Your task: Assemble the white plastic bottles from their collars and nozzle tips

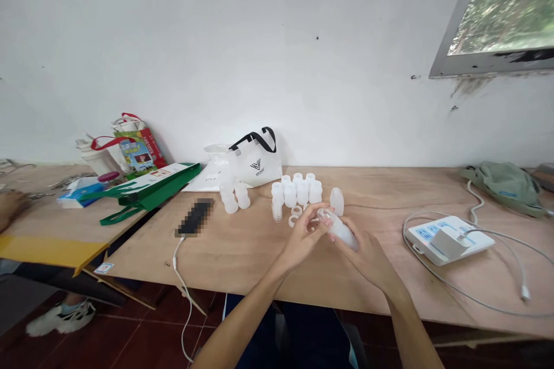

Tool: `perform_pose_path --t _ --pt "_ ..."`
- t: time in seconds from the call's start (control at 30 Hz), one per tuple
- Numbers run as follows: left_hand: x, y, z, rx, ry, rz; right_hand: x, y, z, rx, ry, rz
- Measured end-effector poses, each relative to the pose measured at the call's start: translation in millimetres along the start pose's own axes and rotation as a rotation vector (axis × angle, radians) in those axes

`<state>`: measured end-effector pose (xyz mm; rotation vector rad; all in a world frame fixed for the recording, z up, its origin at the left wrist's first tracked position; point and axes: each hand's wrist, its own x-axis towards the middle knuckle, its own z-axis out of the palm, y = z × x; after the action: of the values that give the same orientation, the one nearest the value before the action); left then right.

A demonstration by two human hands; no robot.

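L hand [306, 229] & R hand [362, 249] gripping white btl [345, 235]; bag [272, 162] w/ blk logo [256, 165], txt blurry.

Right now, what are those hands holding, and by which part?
A white, rounded, translucent plastic bottle: the left hand grips its clear upper end, the right hand its body.

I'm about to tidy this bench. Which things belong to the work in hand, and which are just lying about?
Likely the work: frosted bottle in left hand and right hand; standing white bottles; loose rings; translucent dome.

Seemingly just lying about: white bag; green bag; dark pixelated device; cabled white box; grey-green cloth.
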<state>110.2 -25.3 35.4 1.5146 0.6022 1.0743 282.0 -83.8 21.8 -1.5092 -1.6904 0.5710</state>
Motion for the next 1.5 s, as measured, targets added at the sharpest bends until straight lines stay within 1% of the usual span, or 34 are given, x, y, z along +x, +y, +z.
perform_pose_path --t 0.07,0.2,0.3,0.37,0.43,0.5,0.57,0.6,0.63,0.67,0.7,0.77,0.8,0.83,0.93,1.03,1.1,1.17,1.23,1.3,1.37,1.4,1.47,1.5 --pt "-1.2 0.3 -1.5 0.008 0.013 -0.011 0.4 -2.2 3.0 0.016 0.002 -0.006" --pt "-2.0 1.9 -5.7 -0.071 0.034 -0.066 1.2 -7.4 11.2 0.050 0.010 -0.003" --pt "-2.2 2.6 -7.2 -0.125 0.089 -0.096 2.9 -8.2 15.4 0.123 -0.013 -0.002" --pt "-2.0 3.2 -6.2 -0.140 0.122 -0.094 3.9 -6.8 15.8 0.204 -0.028 0.008" --pt "-1.4 4.3 -3.5 -0.138 0.135 -0.067 4.2 -4.7 14.3 0.339 -0.071 0.056" --pt "0.6 5.3 1.0 -0.146 0.124 -0.028 3.8 -2.8 11.9 0.498 -0.144 0.138" --pt "5.0 5.5 6.3 -0.173 0.097 0.003 3.1 -1.5 9.7 0.590 -0.180 0.190" --pt "8.6 5.2 8.6 -0.189 0.083 0.008 2.9 -1.0 8.9 0.573 -0.151 0.181" --pt "13.3 4.7 10.4 -0.208 0.085 0.011 2.7 -0.4 8.2 0.506 -0.081 0.149" --pt "19.2 4.4 11.2 -0.232 0.112 0.011 2.7 0.4 7.3 0.394 0.028 0.109" --pt "26.3 4.2 11.0 -0.258 0.163 0.012 2.8 1.6 6.1 0.256 0.151 0.067" --pt "43.6 4.7 7.9 -0.315 0.335 0.039 3.3 5.5 1.7 0.011 0.363 -0.006" --pt "53.3 5.2 5.6 -0.315 0.417 0.060 3.5 8.1 -1.6 -0.051 0.430 -0.029" --pt "63.2 5.4 3.5 -0.287 0.436 0.089 3.6 11.1 -5.7 -0.069 0.476 -0.043" --pt "91.3 1.8 3.1 -0.116 0.313 0.162 3.3 19.8 -19.2 -0.002 0.570 -0.029" --pt "111.8 -10.4 11.5 0.171 0.227 0.220 2.4 25.5 -29.8 0.028 0.626 0.026" --pt "119.8 -21.8 17.1 0.373 0.175 0.196 1.6 27.6 -34.0 0.033 0.635 0.041" --pt "123.2 -33.8 19.3 0.532 0.062 0.127 0.9 28.8 -36.5 0.040 0.632 0.039" --pt "122.9 -44.2 17.9 0.605 -0.080 0.056 0.4 29.4 -37.8 0.053 0.619 0.038" --pt "120.2 -51.4 15.0 0.612 -0.162 0.024 0.1 29.0 -38.3 0.057 0.612 0.040" --pt "115.9 -54.0 12.9 0.593 -0.183 0.041 0.3 27.7 -38.2 0.058 0.604 0.039" --pt "113.1 -53.4 12.6 0.580 -0.173 0.057 0.5 27.1 -38.0 0.059 0.598 0.037" --pt "105.1 -49.0 12.6 0.528 -0.101 0.097 1.5 26.7 -37.3 0.062 0.561 0.029" --pt "99.4 -45.5 12.4 0.485 -0.034 0.118 2.3 27.1 -36.7 0.060 0.519 0.022"
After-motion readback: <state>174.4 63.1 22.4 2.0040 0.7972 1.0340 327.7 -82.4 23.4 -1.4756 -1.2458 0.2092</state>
